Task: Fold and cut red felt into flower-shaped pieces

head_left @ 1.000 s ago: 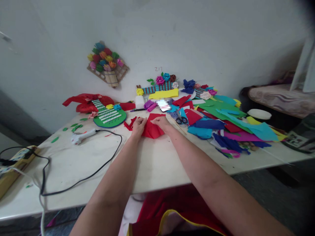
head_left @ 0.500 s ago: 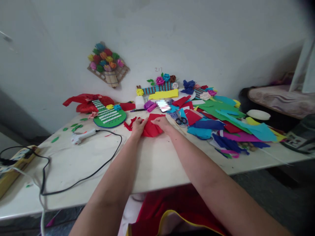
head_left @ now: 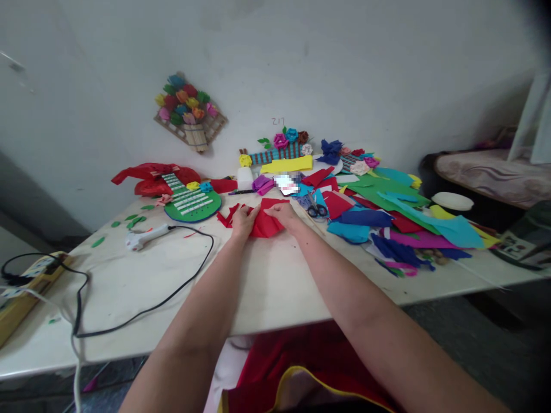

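Observation:
Between my hands is a sheet of red crepe paper [head_left: 267, 222], low over the middle of the table. My left hand [head_left: 243, 221] pinches its left side, with crumpled red scraps [head_left: 227, 215] right beside the fingers. My right hand [head_left: 282, 215] is closed on the upper right part of the sheet, thumb and fingers together. To the right of that hand lie dark-handled scissors [head_left: 317, 210]. Beyond the sheet are a phone with a blurred screen [head_left: 286, 184] and a purple paper piece [head_left: 262, 184].
A white glue gun [head_left: 147, 236] with a black cord lies on the left, near a yellow power strip [head_left: 32, 295]. A green guitar-shaped craft [head_left: 191, 203] sits behind it. Coloured paper [head_left: 365, 218] is heaped on the right, by a white lid [head_left: 451, 201].
Both hands keep their hold on the red paper and have hardly moved. The whole view has shifted very slightly.

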A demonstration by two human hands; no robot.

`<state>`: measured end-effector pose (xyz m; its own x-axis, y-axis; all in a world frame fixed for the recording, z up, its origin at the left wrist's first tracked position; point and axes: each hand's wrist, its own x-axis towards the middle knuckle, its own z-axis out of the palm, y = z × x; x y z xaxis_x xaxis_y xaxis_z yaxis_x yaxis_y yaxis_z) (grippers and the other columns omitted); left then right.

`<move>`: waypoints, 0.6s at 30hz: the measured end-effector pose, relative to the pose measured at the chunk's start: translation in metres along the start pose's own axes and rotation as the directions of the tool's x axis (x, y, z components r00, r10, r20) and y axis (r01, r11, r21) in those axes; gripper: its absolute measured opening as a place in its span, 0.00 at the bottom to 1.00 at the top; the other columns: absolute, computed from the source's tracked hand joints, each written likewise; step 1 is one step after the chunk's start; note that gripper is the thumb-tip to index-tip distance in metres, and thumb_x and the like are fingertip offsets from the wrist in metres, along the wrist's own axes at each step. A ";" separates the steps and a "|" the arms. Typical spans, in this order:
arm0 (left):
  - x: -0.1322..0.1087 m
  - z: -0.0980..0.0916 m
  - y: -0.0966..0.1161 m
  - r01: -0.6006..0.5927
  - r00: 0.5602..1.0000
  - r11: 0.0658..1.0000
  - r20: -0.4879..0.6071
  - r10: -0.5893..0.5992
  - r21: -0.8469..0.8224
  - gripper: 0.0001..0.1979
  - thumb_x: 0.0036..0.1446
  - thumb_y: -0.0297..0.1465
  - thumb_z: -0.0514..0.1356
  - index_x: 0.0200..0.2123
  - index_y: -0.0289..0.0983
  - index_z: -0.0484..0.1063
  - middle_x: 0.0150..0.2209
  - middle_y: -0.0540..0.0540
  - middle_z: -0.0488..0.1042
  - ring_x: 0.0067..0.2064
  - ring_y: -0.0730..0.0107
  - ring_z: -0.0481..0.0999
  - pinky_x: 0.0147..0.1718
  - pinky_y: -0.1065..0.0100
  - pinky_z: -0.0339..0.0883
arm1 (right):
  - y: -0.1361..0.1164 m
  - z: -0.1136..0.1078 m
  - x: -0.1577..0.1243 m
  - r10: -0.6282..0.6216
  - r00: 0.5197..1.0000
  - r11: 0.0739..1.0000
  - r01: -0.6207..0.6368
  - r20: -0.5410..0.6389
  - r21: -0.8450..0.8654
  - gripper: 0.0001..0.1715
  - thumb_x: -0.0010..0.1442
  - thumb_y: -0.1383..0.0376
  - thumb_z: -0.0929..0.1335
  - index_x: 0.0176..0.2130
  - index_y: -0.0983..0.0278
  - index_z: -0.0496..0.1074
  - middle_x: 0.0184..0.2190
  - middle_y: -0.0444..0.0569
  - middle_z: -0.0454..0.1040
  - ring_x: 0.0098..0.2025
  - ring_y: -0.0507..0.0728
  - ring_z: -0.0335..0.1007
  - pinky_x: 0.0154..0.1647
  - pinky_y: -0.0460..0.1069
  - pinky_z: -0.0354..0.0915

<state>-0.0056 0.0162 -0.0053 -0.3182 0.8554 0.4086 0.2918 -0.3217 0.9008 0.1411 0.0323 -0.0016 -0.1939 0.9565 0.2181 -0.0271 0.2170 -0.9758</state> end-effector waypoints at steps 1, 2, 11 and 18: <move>0.000 0.001 0.001 -0.010 1.000 1.000 -0.010 0.010 -0.008 0.22 0.39 0.43 0.65 0.12 0.39 0.56 0.12 0.53 0.52 0.22 0.72 0.58 0.21 0.68 0.46 | 0.000 0.001 0.000 0.011 1.000 1.000 -0.011 0.003 0.018 0.10 0.42 0.61 0.71 0.21 0.66 0.72 0.20 0.44 0.71 0.24 0.50 0.63 0.27 0.47 0.59; 0.000 0.001 0.001 -0.021 1.000 1.000 -0.021 0.021 -0.010 0.22 0.39 0.43 0.65 0.12 0.39 0.56 0.12 0.54 0.52 0.22 0.72 0.58 0.21 0.68 0.45 | -0.001 0.001 -0.001 0.028 1.000 0.999 -0.028 0.009 0.044 0.10 0.42 0.61 0.71 0.22 0.66 0.72 0.21 0.45 0.71 0.24 0.50 0.64 0.28 0.47 0.60; -0.003 0.003 0.006 -0.057 0.996 0.986 -0.065 0.068 0.154 0.21 0.41 0.45 0.63 0.13 0.37 0.61 0.15 0.53 0.58 0.21 0.75 0.55 0.23 0.70 0.49 | 0.006 0.006 0.003 0.102 0.995 0.983 -0.103 0.016 0.151 0.09 0.41 0.64 0.73 0.22 0.66 0.70 0.19 0.43 0.71 0.22 0.50 0.65 0.27 0.46 0.62; -0.003 0.003 0.002 0.007 1.000 0.996 -0.023 -0.009 -0.090 0.15 0.39 0.41 0.65 0.24 0.36 0.71 0.23 0.49 0.70 0.28 0.72 0.67 0.29 0.72 0.60 | 0.013 0.007 0.006 0.010 1.000 0.997 -0.011 0.018 0.081 0.14 0.41 0.58 0.72 0.25 0.66 0.72 0.21 0.44 0.72 0.25 0.51 0.67 0.29 0.47 0.63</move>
<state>-0.0017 0.0144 -0.0054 -0.3412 0.8488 0.4039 0.2071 -0.3513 0.9131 0.1331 0.0391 -0.0131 -0.2116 0.9549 0.2083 -0.1040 0.1899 -0.9763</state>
